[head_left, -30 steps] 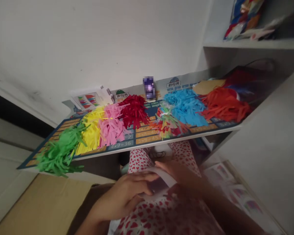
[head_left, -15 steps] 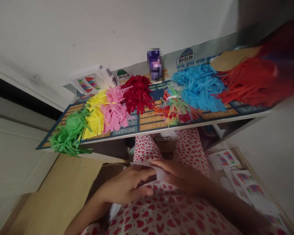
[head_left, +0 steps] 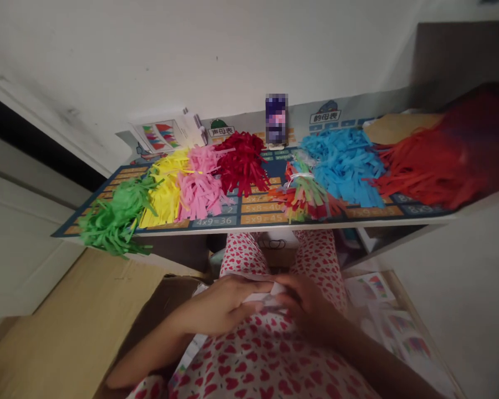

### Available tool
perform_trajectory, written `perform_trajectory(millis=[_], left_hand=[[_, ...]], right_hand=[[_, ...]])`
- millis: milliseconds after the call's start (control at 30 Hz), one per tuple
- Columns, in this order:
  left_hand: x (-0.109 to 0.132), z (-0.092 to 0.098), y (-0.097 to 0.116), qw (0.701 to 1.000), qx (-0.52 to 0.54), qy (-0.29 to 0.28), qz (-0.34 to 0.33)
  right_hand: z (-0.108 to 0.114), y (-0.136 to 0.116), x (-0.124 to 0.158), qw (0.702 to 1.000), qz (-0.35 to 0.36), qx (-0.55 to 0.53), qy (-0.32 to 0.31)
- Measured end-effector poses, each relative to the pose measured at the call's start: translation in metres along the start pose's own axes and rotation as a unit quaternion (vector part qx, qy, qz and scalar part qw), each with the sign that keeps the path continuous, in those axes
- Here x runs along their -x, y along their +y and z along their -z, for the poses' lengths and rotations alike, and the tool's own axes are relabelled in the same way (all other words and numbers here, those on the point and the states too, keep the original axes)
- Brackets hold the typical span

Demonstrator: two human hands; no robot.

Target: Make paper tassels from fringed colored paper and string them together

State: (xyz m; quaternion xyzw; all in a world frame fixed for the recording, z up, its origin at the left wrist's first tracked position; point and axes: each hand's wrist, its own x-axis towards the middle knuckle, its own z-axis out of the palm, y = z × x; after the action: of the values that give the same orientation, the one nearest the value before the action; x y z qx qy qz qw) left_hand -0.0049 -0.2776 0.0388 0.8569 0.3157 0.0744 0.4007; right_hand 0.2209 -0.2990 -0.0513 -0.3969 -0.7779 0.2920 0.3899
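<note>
Over my lap, my left hand [head_left: 222, 305] and my right hand [head_left: 305, 302] meet on a thin white piece [head_left: 278, 288], which looks like paper or a plastic bag. The fingers of both hands are closed on it from either side, and part of it is hidden by them. Beyond my knees, paper-strip tassels lie on the desk [head_left: 216, 221]: a green bunch [head_left: 118, 213], a yellow bunch [head_left: 164, 194], a pink bunch [head_left: 202, 191], a dark red bunch [head_left: 243, 163], a tied multicoloured bundle [head_left: 301, 194], a blue bunch [head_left: 345, 166] and an orange-red bunch [head_left: 428, 166].
A stack of printed cards [head_left: 166, 133] leans at the back left of the desk, and a blurred-out phone-like object [head_left: 276, 119] stands near the wall. To my right lie more printed cards [head_left: 370, 288]. A cardboard box [head_left: 162, 305] is at my left side.
My fingers have bunched the white piece, which now shows folded between my hands. The view has shifted slightly; the tassels lie as before.
</note>
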Motion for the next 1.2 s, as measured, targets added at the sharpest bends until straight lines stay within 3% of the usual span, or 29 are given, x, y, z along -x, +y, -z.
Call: perform_trajectory(millis=[167, 367, 767, 1000, 1100, 1200], left_hand=[[-0.008, 0.002, 0.005, 1.0, 0.012, 0.006, 0.013], [-0.009, -0.001, 0.004, 0.999, 0.01, 0.036, 0.006], [-0.014, -0.009, 0.006, 0.996, -0.022, 0.081, 0.009], [-0.014, -0.006, 0.02, 0.991, -0.028, 0.126, -0.03], [-0.008, -0.013, 0.008, 0.978, -0.04, 0.201, -0.041], [-0.004, -0.028, -0.018, 0.923, -0.036, 0.382, -0.009]], right_hand=[[-0.007, 0.007, 0.004, 0.999, -0.026, -0.008, 0.044], [-0.005, 0.01, 0.0, 0.996, 0.035, 0.035, 0.069], [-0.004, 0.006, -0.002, 0.995, 0.037, 0.028, 0.089], [0.001, 0.008, -0.003, 0.988, 0.021, 0.046, 0.147], [0.004, 0.016, 0.001, 0.982, -0.009, 0.06, 0.179], [0.011, 0.022, 0.007, 0.955, -0.066, 0.078, 0.278]])
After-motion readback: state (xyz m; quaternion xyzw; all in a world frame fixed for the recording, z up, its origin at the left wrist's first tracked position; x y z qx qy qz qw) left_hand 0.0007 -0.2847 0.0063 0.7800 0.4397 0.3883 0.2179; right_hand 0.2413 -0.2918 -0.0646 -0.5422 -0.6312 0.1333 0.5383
